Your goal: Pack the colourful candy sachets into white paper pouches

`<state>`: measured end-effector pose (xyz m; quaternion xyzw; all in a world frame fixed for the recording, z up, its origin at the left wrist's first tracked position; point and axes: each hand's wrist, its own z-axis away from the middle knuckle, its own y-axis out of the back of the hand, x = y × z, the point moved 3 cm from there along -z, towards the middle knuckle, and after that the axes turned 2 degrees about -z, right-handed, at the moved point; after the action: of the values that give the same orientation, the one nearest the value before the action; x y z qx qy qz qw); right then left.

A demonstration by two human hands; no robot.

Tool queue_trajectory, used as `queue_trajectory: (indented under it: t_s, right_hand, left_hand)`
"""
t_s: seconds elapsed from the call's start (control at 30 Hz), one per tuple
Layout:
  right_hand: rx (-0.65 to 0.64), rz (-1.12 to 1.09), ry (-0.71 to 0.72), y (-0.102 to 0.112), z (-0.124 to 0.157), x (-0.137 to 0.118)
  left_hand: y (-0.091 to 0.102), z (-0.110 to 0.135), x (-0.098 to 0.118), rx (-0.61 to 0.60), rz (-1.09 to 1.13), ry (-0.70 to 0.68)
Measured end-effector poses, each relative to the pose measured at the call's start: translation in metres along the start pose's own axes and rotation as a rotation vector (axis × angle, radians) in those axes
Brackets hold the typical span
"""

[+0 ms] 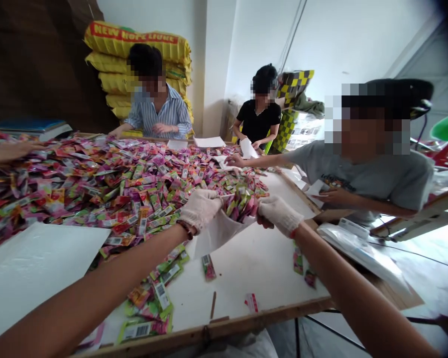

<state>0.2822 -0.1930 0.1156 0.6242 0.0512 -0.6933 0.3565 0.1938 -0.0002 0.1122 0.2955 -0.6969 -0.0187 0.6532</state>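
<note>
My left hand (202,211), in a whitish knit glove, is closed on the upper left edge of a white sheet (218,236); whether it is a flat sheet or a bag I cannot tell. The sheet bows downward, with a heap of small pink and green packets (241,204) lying in its fold. At the sheet's right end my right hand (280,215), gloved too, has its fingers curled at the edge, beside the packets. Behind both hands spreads a large pile of colourful packets (97,184).
Wooden edging (224,323) borders the table. Loose packets (149,303) lie near the front, and a white plastic-looking sheet (41,268) at left. Several people work around the pile; one person's hand (236,160) reaches in from the right. Stacked yellow sacks (112,79) stand behind.
</note>
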Motion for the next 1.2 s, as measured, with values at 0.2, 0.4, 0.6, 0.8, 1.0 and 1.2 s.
queue_trajectory:
  t_s: [0.2,0.4,0.6,0.8,1.0,1.2]
  right_hand:
    - [0.009,-0.023,0.067,0.022,0.002,-0.022]
    - [0.073,0.051,0.033,0.023,0.011,-0.019]
    - [0.028,0.34,0.005,0.025,0.084,0.047]
    - [-0.084,0.399,0.2,-0.059,0.111,0.147]
    - [0.063,0.632,0.28,-0.129,0.04,0.17]
    - [0.011,0.238,0.549,-0.113,0.036,0.143]
  left_hand:
    - [0.01,-0.012,0.027,-0.013,0.022,0.005]
    - [0.002,-0.032,0.033,0.003,-0.147,-0.084]
    - [-0.057,0.021,0.031,-0.141,-0.192,-0.437]
    - [-0.101,0.041,-0.049,-0.396,-0.406,-0.465]
    - [-0.112,0.008,-0.122,-0.389,-0.807,-0.32]
    - [-0.129,0.005,-0.118,-0.464,-0.876,-0.438]
